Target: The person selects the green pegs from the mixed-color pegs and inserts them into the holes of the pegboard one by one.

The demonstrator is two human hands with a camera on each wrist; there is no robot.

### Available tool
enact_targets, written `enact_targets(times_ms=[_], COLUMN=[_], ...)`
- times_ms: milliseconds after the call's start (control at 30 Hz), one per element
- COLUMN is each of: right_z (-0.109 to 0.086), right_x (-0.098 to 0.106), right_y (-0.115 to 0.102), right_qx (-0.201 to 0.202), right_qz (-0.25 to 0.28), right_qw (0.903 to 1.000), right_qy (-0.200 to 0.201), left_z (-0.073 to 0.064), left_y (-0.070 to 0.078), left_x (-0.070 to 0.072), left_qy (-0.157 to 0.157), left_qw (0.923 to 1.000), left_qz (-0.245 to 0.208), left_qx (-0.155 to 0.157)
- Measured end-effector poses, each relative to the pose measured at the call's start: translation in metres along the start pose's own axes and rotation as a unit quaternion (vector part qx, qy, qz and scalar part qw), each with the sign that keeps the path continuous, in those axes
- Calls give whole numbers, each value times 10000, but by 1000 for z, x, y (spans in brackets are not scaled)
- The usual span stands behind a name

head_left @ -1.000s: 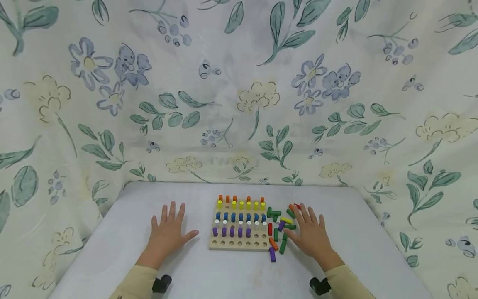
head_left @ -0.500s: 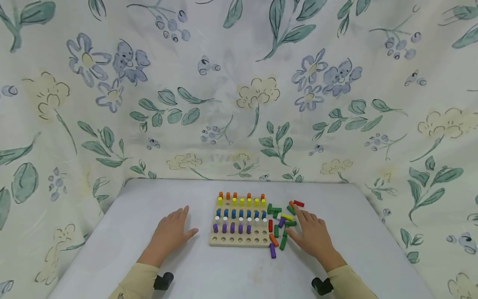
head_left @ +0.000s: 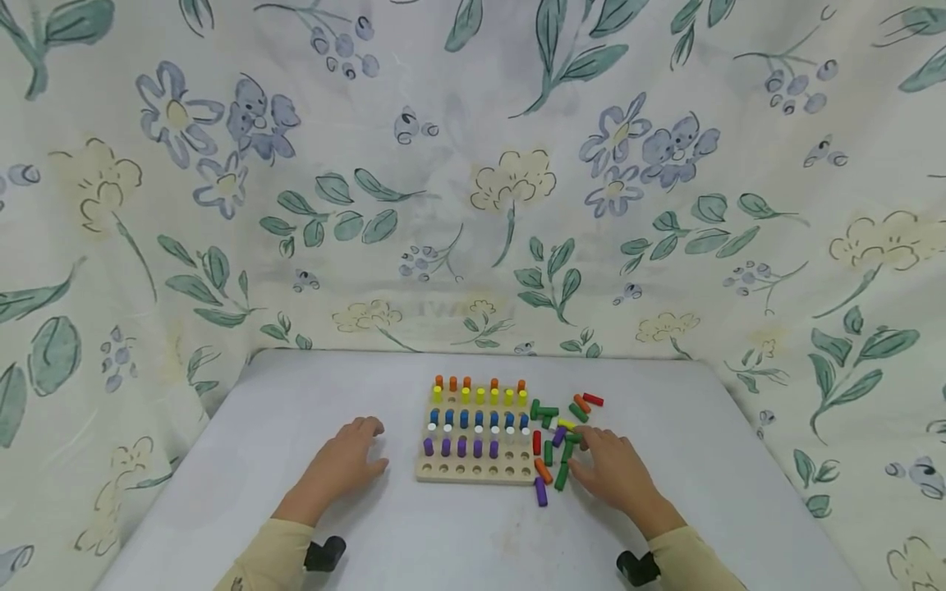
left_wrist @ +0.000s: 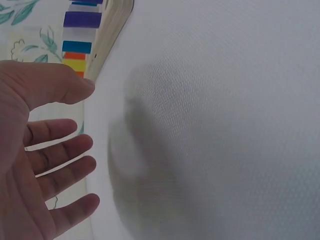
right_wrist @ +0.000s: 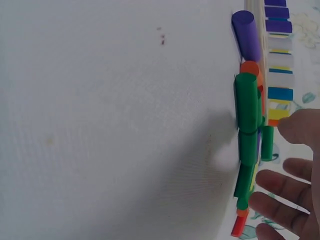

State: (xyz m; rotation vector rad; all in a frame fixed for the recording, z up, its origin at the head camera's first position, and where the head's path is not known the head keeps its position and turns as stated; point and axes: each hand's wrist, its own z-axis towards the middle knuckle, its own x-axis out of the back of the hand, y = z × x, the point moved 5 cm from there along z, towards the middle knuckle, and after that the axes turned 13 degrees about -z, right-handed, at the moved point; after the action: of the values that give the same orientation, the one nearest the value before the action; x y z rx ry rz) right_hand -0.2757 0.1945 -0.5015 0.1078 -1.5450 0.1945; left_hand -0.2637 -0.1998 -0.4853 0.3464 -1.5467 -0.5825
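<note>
A wooden pegboard (head_left: 476,479) lies mid-table with rows of orange, yellow, blue, white and purple pegs standing in it; its front row of holes is bare. To its left, my left hand (head_left: 340,468) holds nothing, fingers loosely bent and thumb apart, as the left wrist view also shows. My right hand (head_left: 617,469) is over the right side of the loose pegs, its fingertips close to the green pegs (right_wrist: 246,102). In the right wrist view the thumb and fingers are spread apart with nothing gripped. A purple peg (head_left: 542,492) and an orange peg (head_left: 543,470) lie by the board's front right corner.
A red peg (head_left: 594,400) lies farther back, beside another orange peg (head_left: 581,404). The white table (head_left: 473,542) ends at a floral curtain (head_left: 443,205) behind and at both sides. Black wrist devices (head_left: 325,555) sit at both sleeves.
Both hands have gone from spread fingers to loosely bent ones. The right hand has drawn back from the far red and orange pegs, toward the green ones. The pegboard looks unchanged.
</note>
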Motion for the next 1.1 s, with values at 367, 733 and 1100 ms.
enact_targets(times_ms=[367, 733, 1100], right_z=[-3, -8, -8], right_x=[-9, -11, -15], right_y=[-6, -14, -16], right_qx=[260, 659, 755], right_qz=[328, 457, 381], right_qw=[9985, 9962, 9960], right_qy=[-365, -326, -305], left_z=[1, 2, 6], left_y=[-2, -1, -3], left_x=[-12, -22, -33], left_qy=[-450, -712, -908], left_qw=[9978, 9951, 9938], left_qz=[-456, -682, -634], left_qx=[192, 84, -138])
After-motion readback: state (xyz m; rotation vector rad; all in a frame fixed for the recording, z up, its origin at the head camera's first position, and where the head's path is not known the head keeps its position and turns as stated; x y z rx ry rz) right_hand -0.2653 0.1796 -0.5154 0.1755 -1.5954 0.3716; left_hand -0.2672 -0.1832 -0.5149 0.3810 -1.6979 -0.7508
